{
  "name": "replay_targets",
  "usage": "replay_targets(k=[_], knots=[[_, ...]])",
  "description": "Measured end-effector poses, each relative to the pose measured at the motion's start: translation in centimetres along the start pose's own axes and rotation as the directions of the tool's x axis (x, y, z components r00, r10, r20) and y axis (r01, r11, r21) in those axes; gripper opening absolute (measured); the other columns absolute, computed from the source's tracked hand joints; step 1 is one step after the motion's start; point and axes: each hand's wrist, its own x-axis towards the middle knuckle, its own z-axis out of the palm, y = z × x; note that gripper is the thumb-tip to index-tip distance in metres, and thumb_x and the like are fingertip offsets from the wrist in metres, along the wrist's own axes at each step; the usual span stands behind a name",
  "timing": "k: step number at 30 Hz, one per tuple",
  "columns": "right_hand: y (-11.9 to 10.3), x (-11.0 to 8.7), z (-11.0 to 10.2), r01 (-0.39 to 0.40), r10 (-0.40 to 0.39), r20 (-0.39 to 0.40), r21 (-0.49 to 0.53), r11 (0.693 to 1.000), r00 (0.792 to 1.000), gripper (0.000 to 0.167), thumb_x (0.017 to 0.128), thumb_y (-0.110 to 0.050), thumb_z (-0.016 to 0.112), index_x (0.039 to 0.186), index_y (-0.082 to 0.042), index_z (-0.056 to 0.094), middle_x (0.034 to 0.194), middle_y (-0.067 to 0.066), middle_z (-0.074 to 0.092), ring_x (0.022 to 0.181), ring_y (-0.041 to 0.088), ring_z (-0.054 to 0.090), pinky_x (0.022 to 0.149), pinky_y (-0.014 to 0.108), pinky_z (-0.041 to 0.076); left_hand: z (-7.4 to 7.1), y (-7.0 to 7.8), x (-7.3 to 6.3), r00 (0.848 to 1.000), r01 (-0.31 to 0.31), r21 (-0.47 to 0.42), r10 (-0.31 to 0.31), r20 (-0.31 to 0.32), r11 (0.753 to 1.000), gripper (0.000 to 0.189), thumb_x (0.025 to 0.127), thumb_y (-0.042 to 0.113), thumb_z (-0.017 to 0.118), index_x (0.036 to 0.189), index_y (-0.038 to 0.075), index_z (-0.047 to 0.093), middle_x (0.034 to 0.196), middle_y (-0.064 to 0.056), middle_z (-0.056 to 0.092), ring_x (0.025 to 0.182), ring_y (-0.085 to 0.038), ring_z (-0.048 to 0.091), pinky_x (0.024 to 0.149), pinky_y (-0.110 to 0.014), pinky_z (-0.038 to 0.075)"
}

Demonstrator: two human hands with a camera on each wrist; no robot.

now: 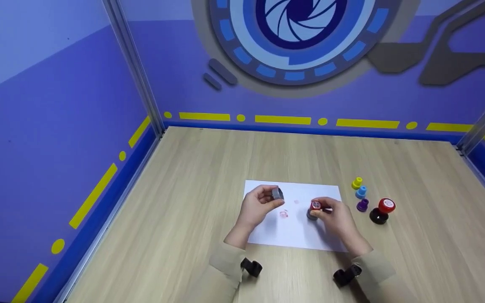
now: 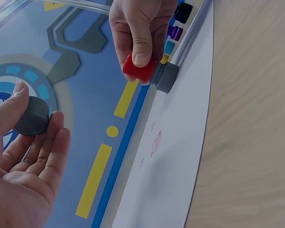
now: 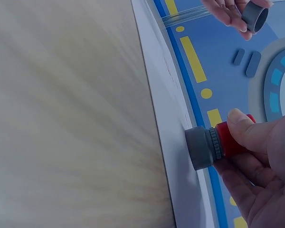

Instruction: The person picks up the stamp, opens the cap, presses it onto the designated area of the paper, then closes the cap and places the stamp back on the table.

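Between thumb and fingers, my left hand (image 1: 256, 207) pinches a grey cap (image 1: 277, 193) over the left part of a white sheet of paper (image 1: 267, 235). The right wrist view shows the hollow open end of this cap. My right hand (image 1: 338, 216) grips the red top of a stamp (image 3: 206, 145), whose grey base points down at the paper. In the head view a small printed mark shows on the red top. Reddish stamp prints (image 1: 283, 214) lie on the sheet between the two hands.
Right of the paper stand a yellow stamp (image 1: 357, 183), a light blue stamp (image 1: 361, 192) and a purple stamp (image 1: 363, 205). Beside them is a larger black stamp with a round red top (image 1: 387, 205). Printed panels wall the wooden table (image 1: 175, 202) at the back and sides.
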Motion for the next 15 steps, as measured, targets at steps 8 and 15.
replay_targets(k=[8,15], knots=[[-0.06,0.03,0.01,0.019,-0.019,-0.001,0.001,1.0,1.0,0.029,0.09,-0.008,0.078,0.117,0.003,0.073,0.112,0.021,0.074,0.108,0.033,0.069,0.099,0.049,0.058,0.01,-0.11,0.01,1.0,-0.004,-0.002,0.004,-0.01,1.0,0.041,0.085,0.006,0.083,0.123,-0.002,0.068,0.112,-0.015,0.072,0.098,-0.015,0.071,0.083,-0.019,0.06],[-0.01,0.01,-0.03,0.009,-0.009,0.011,-0.005,1.0,1.0,0.031,0.091,-0.008,0.077,0.12,0.003,0.071,0.115,0.021,0.073,0.111,0.035,0.068,0.102,0.051,0.057,0.0,-0.11,0.07,1.0,-0.006,-0.004,0.006,-0.01,1.0,0.041,0.086,0.006,0.083,0.123,-0.002,0.068,0.113,-0.016,0.072,0.099,-0.016,0.071,0.083,-0.019,0.06]])
